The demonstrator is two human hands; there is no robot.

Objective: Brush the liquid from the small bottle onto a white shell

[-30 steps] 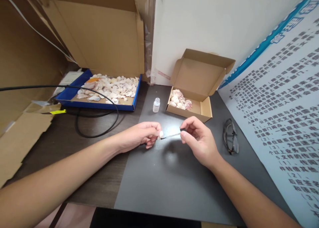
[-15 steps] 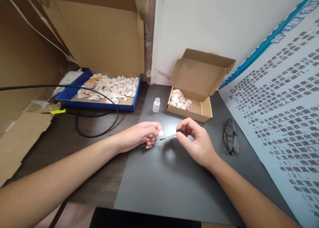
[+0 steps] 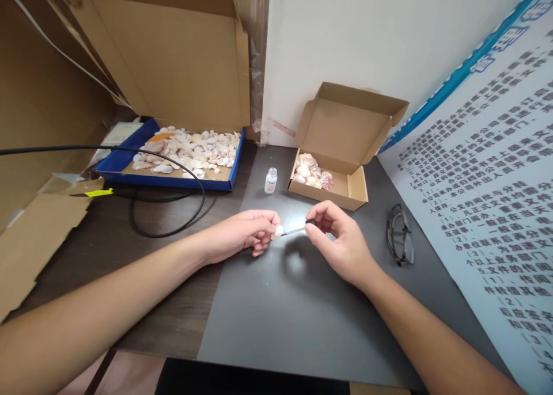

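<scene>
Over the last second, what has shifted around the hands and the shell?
The right hand has slid its thin brush leftwards, so the tip now meets the small shell pinched in the left hand; earlier its tip lay just below the shell. Neither grip changed. The left hand, the little bottle, both shell boxes and the glasses stayed put.

Both hands low, left hand (image 3: 242, 234) pinched, right hand (image 3: 341, 242) pinched
</scene>
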